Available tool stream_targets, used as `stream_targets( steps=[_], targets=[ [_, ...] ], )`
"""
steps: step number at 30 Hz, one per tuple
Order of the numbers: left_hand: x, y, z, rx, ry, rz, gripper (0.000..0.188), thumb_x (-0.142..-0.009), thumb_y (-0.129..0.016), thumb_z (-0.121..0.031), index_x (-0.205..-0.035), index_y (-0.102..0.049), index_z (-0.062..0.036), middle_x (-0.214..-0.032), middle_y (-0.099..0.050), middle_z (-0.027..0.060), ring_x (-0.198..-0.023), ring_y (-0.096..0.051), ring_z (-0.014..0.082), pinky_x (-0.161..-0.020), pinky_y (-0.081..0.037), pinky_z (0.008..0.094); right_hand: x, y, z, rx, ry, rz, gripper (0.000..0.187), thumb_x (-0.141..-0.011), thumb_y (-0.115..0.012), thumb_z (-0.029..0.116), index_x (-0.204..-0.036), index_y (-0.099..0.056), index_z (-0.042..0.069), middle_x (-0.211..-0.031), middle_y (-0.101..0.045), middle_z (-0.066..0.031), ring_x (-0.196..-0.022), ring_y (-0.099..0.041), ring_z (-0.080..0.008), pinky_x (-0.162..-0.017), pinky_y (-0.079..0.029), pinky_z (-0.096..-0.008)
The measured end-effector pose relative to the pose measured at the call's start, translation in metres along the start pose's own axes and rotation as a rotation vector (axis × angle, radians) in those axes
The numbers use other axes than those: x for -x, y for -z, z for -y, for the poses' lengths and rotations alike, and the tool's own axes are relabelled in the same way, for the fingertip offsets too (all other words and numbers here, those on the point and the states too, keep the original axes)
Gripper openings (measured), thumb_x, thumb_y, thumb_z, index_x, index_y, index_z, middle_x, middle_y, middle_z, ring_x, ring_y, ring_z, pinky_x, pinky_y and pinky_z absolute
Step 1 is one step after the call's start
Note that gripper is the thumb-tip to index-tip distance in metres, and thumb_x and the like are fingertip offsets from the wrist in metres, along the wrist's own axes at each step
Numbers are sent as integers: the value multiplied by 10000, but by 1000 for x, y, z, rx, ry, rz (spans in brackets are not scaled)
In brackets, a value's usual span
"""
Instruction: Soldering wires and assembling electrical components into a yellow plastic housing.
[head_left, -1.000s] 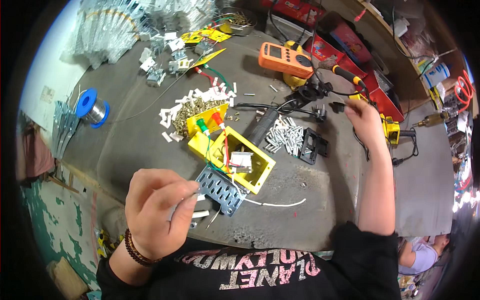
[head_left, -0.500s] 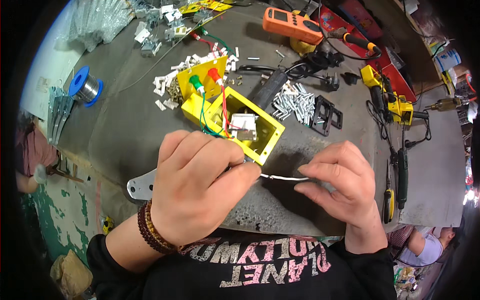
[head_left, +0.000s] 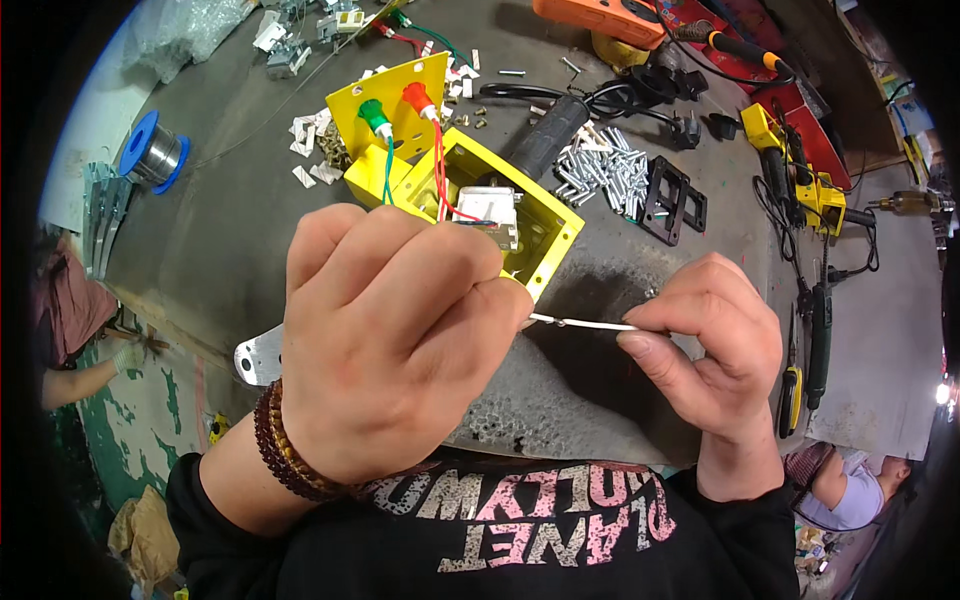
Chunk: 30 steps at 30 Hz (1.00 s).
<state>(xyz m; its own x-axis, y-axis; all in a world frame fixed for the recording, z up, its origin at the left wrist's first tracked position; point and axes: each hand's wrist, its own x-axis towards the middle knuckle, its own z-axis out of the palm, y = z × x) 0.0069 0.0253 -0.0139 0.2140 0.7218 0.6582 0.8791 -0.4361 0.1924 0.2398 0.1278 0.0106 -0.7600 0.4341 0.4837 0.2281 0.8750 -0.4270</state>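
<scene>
Low in the centre of the frame, the right hand (head_left: 715, 345) pinches the white wire (head_left: 590, 325) between thumb and forefinger; the left hand (head_left: 400, 330) is curled where the wire emerges, its fingertips hidden, so its grip cannot be told. Just above, the red fitting (head_left: 417, 98) and green fitting (head_left: 372, 113) are already mounted in the yellow plate (head_left: 397, 118) with leads attached, but the yellow box (head_left: 555, 250) remains open, the plate not yet covering it.
</scene>
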Motion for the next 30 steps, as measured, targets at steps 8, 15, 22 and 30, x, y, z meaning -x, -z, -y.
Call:
stream_targets(
  steps=[8, 15, 22, 30],
  targets=[
    [-2, -1, 0, 7, 8, 14, 272, -617, -762, -103, -871, -664, -107, -862, -585, 21, -766, -541, 248, -752, -370, 383, -2, -2, 0, -4, -19, 0, 192, -680, -834, 54, -802, -686, 47, -698, -614, -55, -607, -579, -225, -576, -446, -335],
    [-1, -2, 0, 8, 12, 12, 252, -632, -756, -110, -867, -665, -108, -864, -588, 22, -772, -545, 249, -764, -375, 383, -3, -3, 1, -21, -51, 15, 158, -714, -816, 57, -791, -678, 49, -690, -615, -56, -598, -572, -228, -570, -443, -342],
    [-2, -4, 0, 21, 14, -6, 235, -633, -756, -106, -848, -662, -108, -864, -582, 22, -768, -542, 248, -759, -371, 380, -3, -2, 1, -17, -62, 39, 152, -723, -810, 61, -784, -672, 52, -689, -613, -57, -595, -569, -232, -570, -441, -346],
    [-1, -2, 0, 46, 48, 1, 244, -620, -772, -90, -838, -663, -106, -868, -574, 23, -779, -536, 246, -752, -367, 377, -1, -2, -1, -38, -68, 23, 148, -749, -807, 69, -819, -677, 46, -730, -617, -59, -625, -581, -215, -579, -442, -337]
  ],
)
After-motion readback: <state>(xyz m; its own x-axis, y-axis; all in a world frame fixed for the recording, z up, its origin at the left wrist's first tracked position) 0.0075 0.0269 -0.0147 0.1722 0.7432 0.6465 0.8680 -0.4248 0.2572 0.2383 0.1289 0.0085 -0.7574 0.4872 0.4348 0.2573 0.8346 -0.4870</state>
